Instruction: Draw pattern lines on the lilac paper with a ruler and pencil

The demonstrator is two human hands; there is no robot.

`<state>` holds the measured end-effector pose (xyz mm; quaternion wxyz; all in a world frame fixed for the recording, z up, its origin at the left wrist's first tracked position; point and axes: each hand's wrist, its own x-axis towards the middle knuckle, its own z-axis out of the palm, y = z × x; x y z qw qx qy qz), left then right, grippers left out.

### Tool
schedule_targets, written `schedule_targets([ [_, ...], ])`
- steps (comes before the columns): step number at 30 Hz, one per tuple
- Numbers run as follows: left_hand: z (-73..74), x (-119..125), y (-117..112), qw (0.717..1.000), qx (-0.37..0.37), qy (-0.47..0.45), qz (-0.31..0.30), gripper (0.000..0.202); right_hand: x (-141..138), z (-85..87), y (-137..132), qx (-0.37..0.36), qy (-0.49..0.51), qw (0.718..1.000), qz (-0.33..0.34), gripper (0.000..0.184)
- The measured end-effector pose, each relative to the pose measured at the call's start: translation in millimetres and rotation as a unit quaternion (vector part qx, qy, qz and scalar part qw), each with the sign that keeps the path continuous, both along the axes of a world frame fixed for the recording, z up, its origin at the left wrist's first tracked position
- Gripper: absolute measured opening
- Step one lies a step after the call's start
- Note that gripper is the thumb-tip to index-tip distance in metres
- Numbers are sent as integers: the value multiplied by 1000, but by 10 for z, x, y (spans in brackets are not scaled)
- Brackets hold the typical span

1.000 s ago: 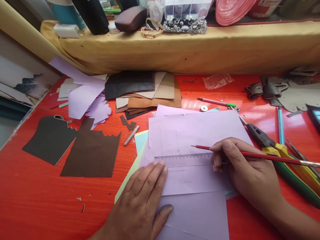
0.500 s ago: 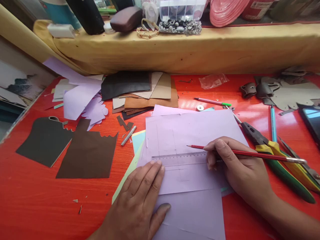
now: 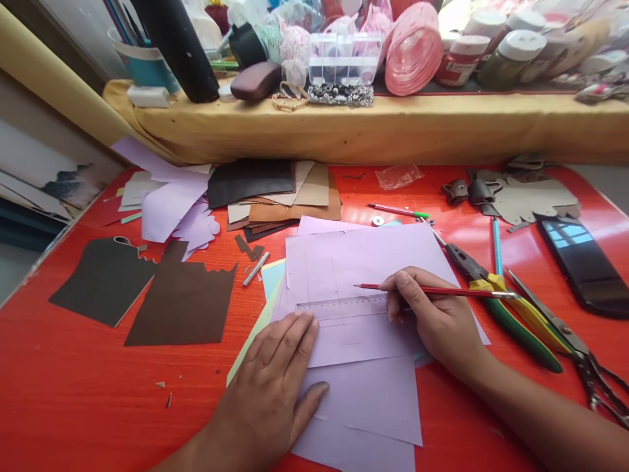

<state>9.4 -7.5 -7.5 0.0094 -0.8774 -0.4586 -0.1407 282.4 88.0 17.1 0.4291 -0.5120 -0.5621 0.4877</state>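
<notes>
My left hand [image 3: 278,370] lies flat on a sheet of lilac paper [image 3: 363,252], its fingertips pressing the left end of a clear ruler [image 3: 339,307]. Between the fingers and thumb of my right hand [image 3: 430,321] is a red pencil [image 3: 457,291], tip pointing left just above the ruler. The pencil tip seems close to the paper; whether it touches I cannot tell. Thin pencil lines run on the sheet above and below the ruler. More lilac, green and blue sheets lie underneath.
On the right lie pliers [image 3: 515,321], scissors [image 3: 565,334] and a phone [image 3: 584,265]. Dark leather pieces [image 3: 184,301] lie left, stacked leather [image 3: 295,213] and lilac paper scraps [image 3: 171,210] behind. Jars and boxes line a yellow-covered ledge [image 3: 393,131] at the back.
The camera view has tilted up and turned to the right, bringing more of the ledge, the phone and the scissors into view. Both hands keep nearly the same place on the paper.
</notes>
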Motion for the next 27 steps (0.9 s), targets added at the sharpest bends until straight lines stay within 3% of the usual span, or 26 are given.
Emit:
schedule_targets([
  [10,-62,2,-17,1000,16,8,11,56,-8,-11,-5,14,3,1000,7,49],
  [27,-13,0,-8,1000,0,3,9,56,7,-6,-1,1,12,1000,-12,47],
])
